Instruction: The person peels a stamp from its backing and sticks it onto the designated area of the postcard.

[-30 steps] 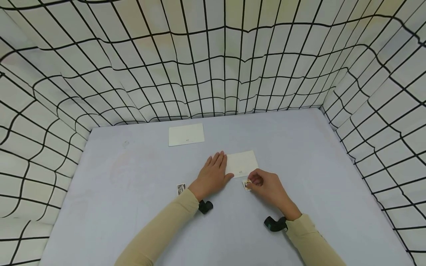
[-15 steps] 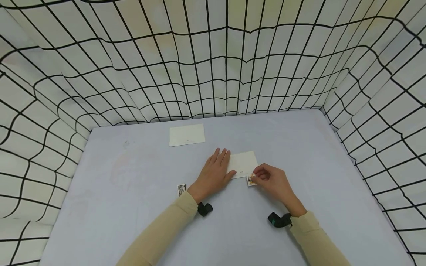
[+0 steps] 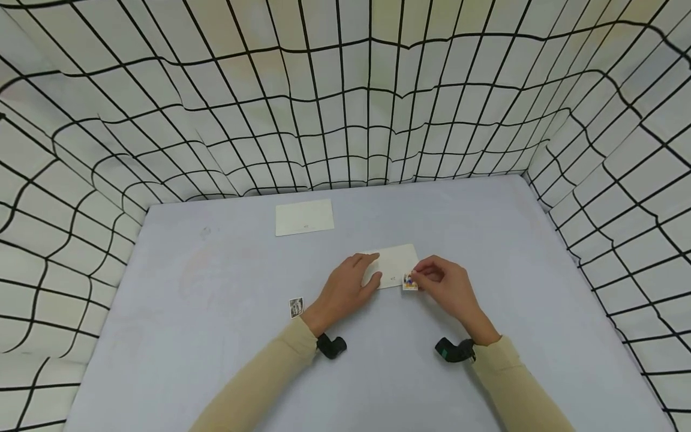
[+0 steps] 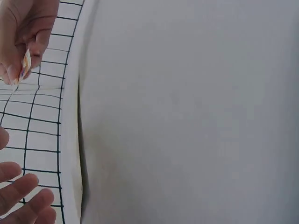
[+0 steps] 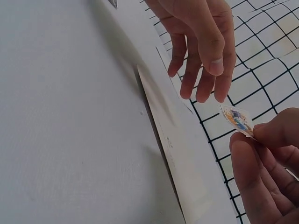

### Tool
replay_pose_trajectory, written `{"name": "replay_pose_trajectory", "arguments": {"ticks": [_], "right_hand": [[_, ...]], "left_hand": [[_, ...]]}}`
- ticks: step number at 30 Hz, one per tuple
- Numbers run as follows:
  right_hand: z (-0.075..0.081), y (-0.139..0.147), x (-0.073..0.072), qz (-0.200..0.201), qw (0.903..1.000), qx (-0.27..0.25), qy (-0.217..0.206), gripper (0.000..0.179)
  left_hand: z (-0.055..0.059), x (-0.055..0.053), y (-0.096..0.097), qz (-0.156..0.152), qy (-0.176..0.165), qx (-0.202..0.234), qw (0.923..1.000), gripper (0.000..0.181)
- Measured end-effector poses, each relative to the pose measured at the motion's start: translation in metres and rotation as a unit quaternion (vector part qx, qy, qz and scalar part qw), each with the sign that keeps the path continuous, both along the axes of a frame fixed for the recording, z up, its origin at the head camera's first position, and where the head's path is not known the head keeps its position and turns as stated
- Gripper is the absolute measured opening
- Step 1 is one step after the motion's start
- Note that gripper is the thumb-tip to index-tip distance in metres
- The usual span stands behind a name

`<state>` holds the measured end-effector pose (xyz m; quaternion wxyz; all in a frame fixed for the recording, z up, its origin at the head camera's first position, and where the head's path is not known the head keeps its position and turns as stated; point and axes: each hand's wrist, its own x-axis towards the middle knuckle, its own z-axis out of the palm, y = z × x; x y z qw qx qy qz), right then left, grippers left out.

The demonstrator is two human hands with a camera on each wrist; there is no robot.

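Observation:
Between thumb and fingertips, my right hand (image 3: 447, 287) pinches a small postage stamp (image 5: 237, 119) with a serrated edge and a colourful picture. In the head view the stamp overlaps the lower right corner of a cream envelope (image 3: 397, 262). My left hand (image 3: 346, 287) hovers over the envelope's left side, its fingers loosely bent and holding nothing; the right wrist view shows its fingertips (image 5: 216, 66) raised above the paper. A second stamp (image 3: 296, 307), black and white, lies on the table just left of my left wrist.
Another cream envelope (image 3: 305, 218) lies farther back on the white table (image 3: 216, 336). White walls with a black grid (image 3: 335, 108) stand around the table's back and sides. A black wrist camera (image 3: 455, 350) sits on the right wrist, another on the left.
My right hand has moved up and slightly right with the stamp, from below the envelope to over its corner. My left hand, flat on the envelope before, has lifted and its fingers have bent.

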<state>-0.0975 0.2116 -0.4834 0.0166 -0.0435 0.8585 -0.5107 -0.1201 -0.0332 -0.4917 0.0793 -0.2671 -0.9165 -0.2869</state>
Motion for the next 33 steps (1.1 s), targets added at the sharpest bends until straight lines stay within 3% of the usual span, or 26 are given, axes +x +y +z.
{"name": "replay_pose_trajectory", "arguments": {"ticks": [3, 6, 10, 16, 21, 24, 26, 33], "right_hand": [[0.002, -0.001, 0.0, 0.0, 0.9998, -0.018, 0.0, 0.015], [0.004, -0.003, 0.0, -0.002, 0.9994, -0.035, -0.006, 0.017], [0.005, -0.006, 0.001, -0.004, 0.9984, -0.05, -0.025, 0.018], [0.005, -0.011, 0.002, 0.004, 0.9972, -0.067, -0.035, 0.02], [0.004, -0.013, 0.003, 0.014, 0.9958, -0.079, -0.043, 0.021], [0.003, -0.015, 0.004, 0.018, 0.9951, -0.083, -0.05, 0.02], [0.003, -0.016, 0.005, 0.021, 0.9948, -0.084, -0.054, 0.019], [-0.001, -0.016, 0.005, 0.04, 0.9942, -0.086, -0.051, 0.019]], "left_hand": [[0.0, 0.003, 0.003, -0.002, -0.049, 0.055, 0.9973, 0.036], [0.0, 0.005, 0.006, -0.005, -0.117, 0.11, 0.9869, 0.034], [0.0, 0.008, 0.01, 0.002, -0.198, 0.166, 0.966, 0.033], [-0.002, 0.012, 0.014, 0.023, -0.262, 0.219, 0.9396, 0.031], [-0.003, 0.014, 0.015, 0.019, -0.325, 0.274, 0.905, 0.03], [-0.002, 0.014, 0.016, 0.022, -0.351, 0.294, 0.8888, 0.032], [-0.002, 0.014, 0.017, 0.027, -0.359, 0.3, 0.8834, 0.033], [-0.006, 0.014, 0.017, 0.041, -0.364, 0.323, 0.8729, 0.027]]}}
